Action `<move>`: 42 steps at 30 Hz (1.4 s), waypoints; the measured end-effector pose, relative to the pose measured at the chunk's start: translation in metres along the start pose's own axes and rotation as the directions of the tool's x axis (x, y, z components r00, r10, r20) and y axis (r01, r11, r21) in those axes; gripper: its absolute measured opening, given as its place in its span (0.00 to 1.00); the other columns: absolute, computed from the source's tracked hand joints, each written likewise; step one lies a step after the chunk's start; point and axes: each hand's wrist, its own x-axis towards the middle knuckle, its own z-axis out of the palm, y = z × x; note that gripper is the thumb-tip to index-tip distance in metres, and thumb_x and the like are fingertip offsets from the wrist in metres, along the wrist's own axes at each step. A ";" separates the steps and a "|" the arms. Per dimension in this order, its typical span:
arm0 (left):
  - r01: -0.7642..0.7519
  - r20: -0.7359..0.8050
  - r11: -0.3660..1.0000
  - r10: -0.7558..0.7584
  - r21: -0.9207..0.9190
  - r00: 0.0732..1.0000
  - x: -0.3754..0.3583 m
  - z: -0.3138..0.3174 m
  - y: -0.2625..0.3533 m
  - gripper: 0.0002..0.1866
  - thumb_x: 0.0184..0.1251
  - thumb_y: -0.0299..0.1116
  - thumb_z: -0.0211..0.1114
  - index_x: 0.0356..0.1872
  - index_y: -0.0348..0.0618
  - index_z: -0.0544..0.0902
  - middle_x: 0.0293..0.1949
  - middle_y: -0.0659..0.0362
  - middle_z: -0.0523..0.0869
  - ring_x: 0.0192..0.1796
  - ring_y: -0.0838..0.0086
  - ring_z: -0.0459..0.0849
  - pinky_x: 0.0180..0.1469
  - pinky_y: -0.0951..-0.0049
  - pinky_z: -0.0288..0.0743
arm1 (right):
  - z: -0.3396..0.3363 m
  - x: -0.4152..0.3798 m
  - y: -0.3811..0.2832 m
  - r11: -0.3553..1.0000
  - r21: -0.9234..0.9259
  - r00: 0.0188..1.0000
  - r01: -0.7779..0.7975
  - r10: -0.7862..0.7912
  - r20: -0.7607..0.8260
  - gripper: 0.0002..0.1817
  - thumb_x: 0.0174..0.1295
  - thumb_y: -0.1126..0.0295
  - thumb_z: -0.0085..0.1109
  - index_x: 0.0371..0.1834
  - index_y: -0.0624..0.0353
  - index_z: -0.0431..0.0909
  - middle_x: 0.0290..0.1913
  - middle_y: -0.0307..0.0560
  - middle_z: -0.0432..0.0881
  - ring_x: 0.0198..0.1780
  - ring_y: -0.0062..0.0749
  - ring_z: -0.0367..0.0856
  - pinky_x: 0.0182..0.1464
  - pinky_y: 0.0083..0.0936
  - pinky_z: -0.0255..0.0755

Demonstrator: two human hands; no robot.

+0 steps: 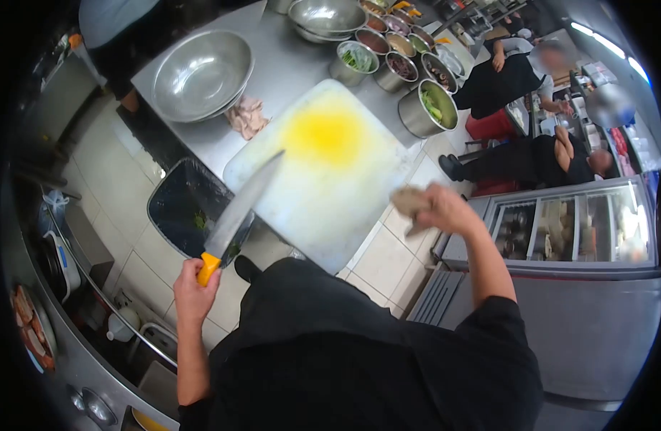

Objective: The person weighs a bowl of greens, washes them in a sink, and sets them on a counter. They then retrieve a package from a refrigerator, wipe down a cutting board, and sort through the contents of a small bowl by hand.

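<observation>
My left hand (pixel 195 289) is wrapped round the yellow handle of a large kitchen knife (pixel 244 208). Its long blade points up and away, with the tip over the left edge of a white cutting board (pixel 316 201). A bright yellow patch (pixel 322 134) marks the board's upper part. Off the board's right side, my right hand (pixel 443 209) grips a crumpled grey-brown cloth (pixel 410 202), which looks smeared by motion. A pinkish crumpled cloth (pixel 248 118) lies on the steel table (pixel 287 68) by the board's upper left corner.
A wide steel bowl (pixel 203 75) stands left on the table. Steel pots of ingredients (pixel 399 68) crowd the back right, with a pot of greens (pixel 429 108) nearest. A dark bin (pixel 190 205) sits below left. Two people stand at right, beyond a glass-topped fridge (pixel 560 230); another stands upper left.
</observation>
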 end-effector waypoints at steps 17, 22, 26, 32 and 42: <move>0.096 -0.061 0.909 -0.078 0.405 0.995 0.089 0.175 0.225 0.21 0.58 0.42 0.73 0.47 0.39 0.81 0.47 0.47 0.84 0.51 0.54 0.82 0.52 0.58 0.76 | 0.018 -0.077 0.205 0.979 0.038 0.664 0.202 -0.108 -0.740 0.22 0.52 0.68 0.74 0.51 0.59 0.81 0.52 0.53 0.80 0.49 0.46 0.83 0.47 0.35 0.79; 0.007 -0.035 0.988 -0.001 0.152 0.999 0.119 0.199 0.278 0.20 0.61 0.39 0.72 0.48 0.35 0.81 0.44 0.48 0.85 0.41 0.62 0.86 0.45 0.64 0.79 | 0.003 -0.147 0.290 0.980 0.197 0.464 -0.006 0.177 -0.868 0.13 0.51 0.76 0.73 0.39 0.62 0.81 0.46 0.52 0.82 0.44 0.44 0.83 0.45 0.31 0.78; -0.137 0.028 0.984 0.134 0.116 0.991 0.150 0.214 0.337 0.19 0.62 0.37 0.71 0.48 0.34 0.81 0.41 0.49 0.86 0.37 0.65 0.87 0.41 0.68 0.79 | -0.037 -0.139 0.304 0.998 0.033 0.349 0.057 0.011 -0.937 0.11 0.50 0.78 0.72 0.34 0.62 0.80 0.45 0.51 0.82 0.44 0.44 0.83 0.44 0.30 0.77; -0.091 -0.068 0.988 0.100 0.125 0.993 0.197 0.229 0.358 0.16 0.63 0.34 0.70 0.46 0.34 0.82 0.37 0.51 0.87 0.36 0.66 0.87 0.40 0.68 0.79 | -0.045 -0.065 0.368 0.975 0.079 0.470 0.209 -0.029 -0.882 0.10 0.52 0.75 0.72 0.34 0.63 0.79 0.44 0.52 0.81 0.43 0.43 0.83 0.44 0.29 0.77; -0.130 -0.061 0.975 0.144 0.182 0.988 0.325 0.259 0.413 0.16 0.63 0.37 0.69 0.45 0.35 0.82 0.36 0.49 0.88 0.35 0.63 0.86 0.39 0.67 0.78 | 0.247 -0.079 0.629 0.519 0.037 0.411 -0.854 0.630 0.658 0.38 0.64 0.33 0.47 0.45 0.63 0.84 0.42 0.55 0.88 0.46 0.49 0.86 0.55 0.41 0.77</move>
